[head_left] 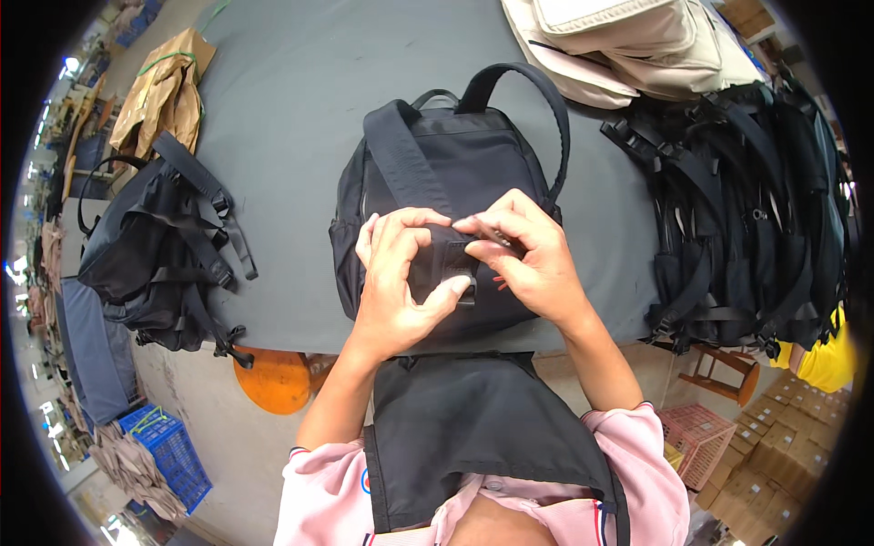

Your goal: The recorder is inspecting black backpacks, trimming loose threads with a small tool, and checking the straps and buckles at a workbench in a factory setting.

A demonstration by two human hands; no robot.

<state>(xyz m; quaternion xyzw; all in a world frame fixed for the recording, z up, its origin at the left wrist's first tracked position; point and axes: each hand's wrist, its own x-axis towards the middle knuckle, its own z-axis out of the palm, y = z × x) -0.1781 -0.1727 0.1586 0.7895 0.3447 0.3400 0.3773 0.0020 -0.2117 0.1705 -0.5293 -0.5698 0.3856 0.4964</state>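
A black backpack (473,150) lies on the grey table in front of me, its top handle pointing away and its straps facing up. My left hand (393,282) is closed on the lower end of one shoulder strap (405,159), where webbing and a black buckle (467,293) show between thumb and fingers. Close beside it, my right hand (533,259) pinches a small dark object (499,237) over the strap end; its kind is mostly hidden by the fingers. A bit of red shows below that hand. The other shoulder strap (557,109) arches up loosely on the right.
Several black backpacks (728,218) are stacked along the table's right side, with cream bags (628,45) behind them. Another black bag (150,255) and brown paper (164,91) sit at left. An orange stool (273,382) and blue crate (168,455) stand below the table.
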